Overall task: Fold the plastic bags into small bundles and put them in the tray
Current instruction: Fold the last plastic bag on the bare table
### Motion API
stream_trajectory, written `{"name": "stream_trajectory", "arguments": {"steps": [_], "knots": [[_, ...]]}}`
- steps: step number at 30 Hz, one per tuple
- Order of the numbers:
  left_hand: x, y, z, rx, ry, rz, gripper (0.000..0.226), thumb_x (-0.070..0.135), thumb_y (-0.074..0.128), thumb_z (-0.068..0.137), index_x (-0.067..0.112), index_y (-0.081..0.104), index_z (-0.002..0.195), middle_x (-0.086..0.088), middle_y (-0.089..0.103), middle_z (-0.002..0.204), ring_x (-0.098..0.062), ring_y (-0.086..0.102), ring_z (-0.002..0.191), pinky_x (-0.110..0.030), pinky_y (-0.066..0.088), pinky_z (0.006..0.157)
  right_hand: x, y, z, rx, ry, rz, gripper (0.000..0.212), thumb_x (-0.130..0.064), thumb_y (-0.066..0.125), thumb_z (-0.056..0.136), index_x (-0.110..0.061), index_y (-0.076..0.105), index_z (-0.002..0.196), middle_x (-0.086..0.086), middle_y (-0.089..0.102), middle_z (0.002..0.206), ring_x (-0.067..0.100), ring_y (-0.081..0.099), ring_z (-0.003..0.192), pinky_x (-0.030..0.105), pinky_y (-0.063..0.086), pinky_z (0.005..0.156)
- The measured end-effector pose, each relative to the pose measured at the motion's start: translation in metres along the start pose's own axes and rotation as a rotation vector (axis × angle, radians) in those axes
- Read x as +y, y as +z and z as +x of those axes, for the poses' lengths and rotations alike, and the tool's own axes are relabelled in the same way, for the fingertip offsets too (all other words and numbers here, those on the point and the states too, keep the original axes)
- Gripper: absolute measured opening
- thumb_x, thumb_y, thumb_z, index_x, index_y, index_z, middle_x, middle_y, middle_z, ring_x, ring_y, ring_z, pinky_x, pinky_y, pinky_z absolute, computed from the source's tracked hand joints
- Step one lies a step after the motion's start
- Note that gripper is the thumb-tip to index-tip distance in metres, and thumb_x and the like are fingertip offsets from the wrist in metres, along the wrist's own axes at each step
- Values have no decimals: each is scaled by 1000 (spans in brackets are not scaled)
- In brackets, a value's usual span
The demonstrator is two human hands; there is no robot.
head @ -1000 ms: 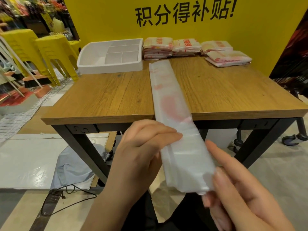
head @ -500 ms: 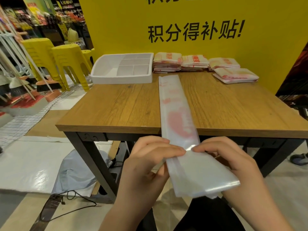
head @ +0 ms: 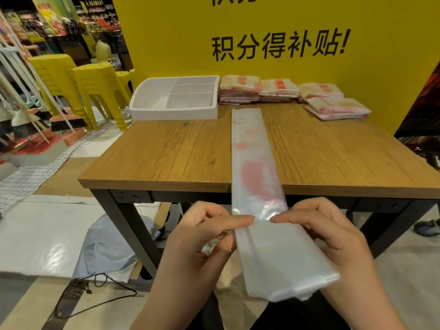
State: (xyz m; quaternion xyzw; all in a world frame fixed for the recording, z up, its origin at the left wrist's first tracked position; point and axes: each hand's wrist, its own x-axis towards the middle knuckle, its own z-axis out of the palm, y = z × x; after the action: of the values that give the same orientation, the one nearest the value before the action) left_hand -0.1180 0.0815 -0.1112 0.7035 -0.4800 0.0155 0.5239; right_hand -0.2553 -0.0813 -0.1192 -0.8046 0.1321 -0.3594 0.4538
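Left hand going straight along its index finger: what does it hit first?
The left hand pinches the plastic bag; straight on, it would probably meet the right hand, fingertip close opposite.

Below the table's (head: 166, 163) near edge, part of the right hand (head: 333, 236) lies hidden behind the plastic bag (head: 273, 253). Both forearms (head: 166, 306) run off the bottom edge. Above the table, the upper line of characters on the yellow sign (head: 166, 32) is cropped. Left of the table, shop shelves (head: 59, 22) blur. Right of it, 1 shoe (head: 426, 228) is cut off.
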Motion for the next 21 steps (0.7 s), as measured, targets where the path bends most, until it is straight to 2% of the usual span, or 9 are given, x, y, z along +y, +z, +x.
{"name": "stream_trajectory", "arguments": {"steps": [4,5,7,9,10,13,16,18,21], "knots": [[6,3,2,32,-84,-103,23,28,62,88,35,77,104,9,65,103,-15,65,99,-11,47,73,-2,-2,1,-1,-23,-51,19,-29,69,84,-42,73,97,-13,60,104,11,62,99,15,48,75],[7,4,2,36,-119,-134,21,31,62,88,36,77,101,10,66,104,-14,66,99,-13,49,71,-3,-1,1,9,-29,-81,15,-28,68,91,-41,72,98,-12,61,104,11,63,97,16,48,72],[11,7,3,41,-190,-170,14,37,66,87,39,77,95,11,66,107,-15,67,98,-23,56,67,-4,3,1,31,0,-88,9,-38,62,96,-43,70,96,-11,62,102,13,64,92,21,50,69],[14,10,4,66,-286,-229,5,37,73,89,37,78,87,11,67,104,-18,70,87,-27,58,62,-6,9,0,54,74,-46,20,-53,56,93,-39,71,96,-8,62,99,15,64,86,31,54,70],[16,12,5,90,-333,-258,7,37,74,87,33,78,84,10,68,101,-20,71,81,-24,57,59,-6,13,-1,75,117,-10,28,-57,55,91,-35,71,95,-7,62,97,17,64,83,38,55,70],[21,17,5,149,-443,-334,13,38,72,78,27,78,82,4,72,91,-23,71,66,-17,52,54,-13,21,0,141,217,103,24,-52,58,92,-33,72,88,-6,63,89,17,65,76,45,59,66],[24,23,6,173,-509,-390,21,39,70,81,23,76,94,-1,75,82,-17,72,70,-23,55,53,-17,25,2,151,265,126,19,-46,60,88,-31,71,84,-5,62,87,17,66,76,44,60,64],[25,25,9,180,-527,-388,19,37,70,84,21,73,93,-1,75,79,-14,73,74,-27,57,52,-19,27,4,146,283,145,19,-43,60,90,-29,71,82,-5,62,87,16,66,76,41,61,62],[28,25,14,172,-541,-367,17,39,69,86,22,69,90,1,74,76,-14,72,66,-21,54,51,-20,29,6,142,313,198,23,-36,60,92,-20,71,79,-3,62,89,14,67,75,35,61,60]]}}
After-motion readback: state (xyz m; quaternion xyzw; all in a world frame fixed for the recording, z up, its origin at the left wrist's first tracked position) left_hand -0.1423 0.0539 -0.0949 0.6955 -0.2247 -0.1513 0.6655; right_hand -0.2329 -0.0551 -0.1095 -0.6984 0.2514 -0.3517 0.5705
